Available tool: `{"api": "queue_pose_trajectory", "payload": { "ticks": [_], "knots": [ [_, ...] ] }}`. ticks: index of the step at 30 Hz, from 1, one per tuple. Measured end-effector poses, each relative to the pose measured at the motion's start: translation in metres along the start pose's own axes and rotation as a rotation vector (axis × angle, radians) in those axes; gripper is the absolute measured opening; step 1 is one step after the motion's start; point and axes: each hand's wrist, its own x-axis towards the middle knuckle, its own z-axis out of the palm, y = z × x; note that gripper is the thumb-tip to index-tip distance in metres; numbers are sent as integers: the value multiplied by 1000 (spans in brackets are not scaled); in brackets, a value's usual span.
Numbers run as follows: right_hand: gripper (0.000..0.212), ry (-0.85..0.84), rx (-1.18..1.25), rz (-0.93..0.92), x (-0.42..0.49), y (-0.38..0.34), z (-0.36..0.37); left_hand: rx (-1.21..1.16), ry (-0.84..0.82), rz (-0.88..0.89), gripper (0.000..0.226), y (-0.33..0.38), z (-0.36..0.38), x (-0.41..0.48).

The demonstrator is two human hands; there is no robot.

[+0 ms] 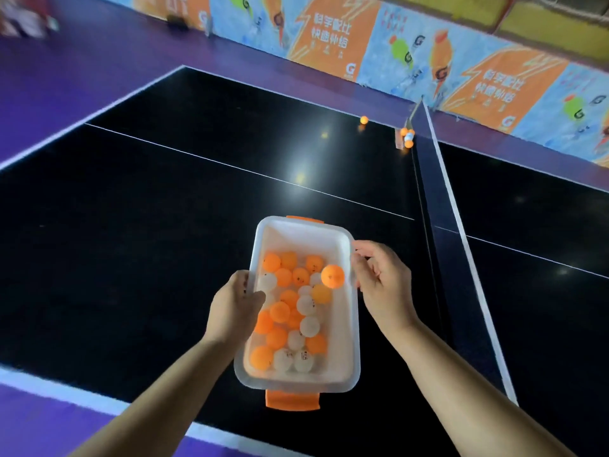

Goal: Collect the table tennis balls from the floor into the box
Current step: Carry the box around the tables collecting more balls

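A: Where are the balls?

B: Most lie in a heap of orange and white table tennis balls [293, 318] inside the translucent white rectangular plastic box [349, 341], which has orange clip handles at both short ends. One single orange ball [333, 276] sits higher than the heap, just inside the right wall, beside the right hand's fingertips. Whether it touches them, I cannot tell.

A: And the hands?

B: The left hand [235, 306] grips the box's left rim, thumb curled over the edge into the box. The right hand [382, 285] is at the right rim, fingers loosely bent and partly spread, holding nothing that I can make out.

A: What is under the box?

B: The black table tennis table [164, 242] with white lines. The dark net [441, 232] runs along the right. Further off, a lone orange ball [363, 119] lies on the tabletop, and a small cluster of orange and white balls [407, 137] lies against the net's far end. Purple floor [49, 87] and orange-and-blue banners [346, 37] lie beyond.
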Motion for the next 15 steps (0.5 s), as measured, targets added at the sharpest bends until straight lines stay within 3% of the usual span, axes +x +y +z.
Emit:
{"api": "queue_pose_trajectory", "payload": {
  "ticks": [5,10,15],
  "knots": [
    [7,-85,25,57,-44,-73,97,-87,143,-68,12,-61,-122,-32],
    [16,-269,27,91,-102,-142,204,-90,341,-148,6,-130,-241,-76],
    [28,-499,62,-4,-157,-226,304,-66,569,-241,13,-192,-354,-118]
  ]
}}
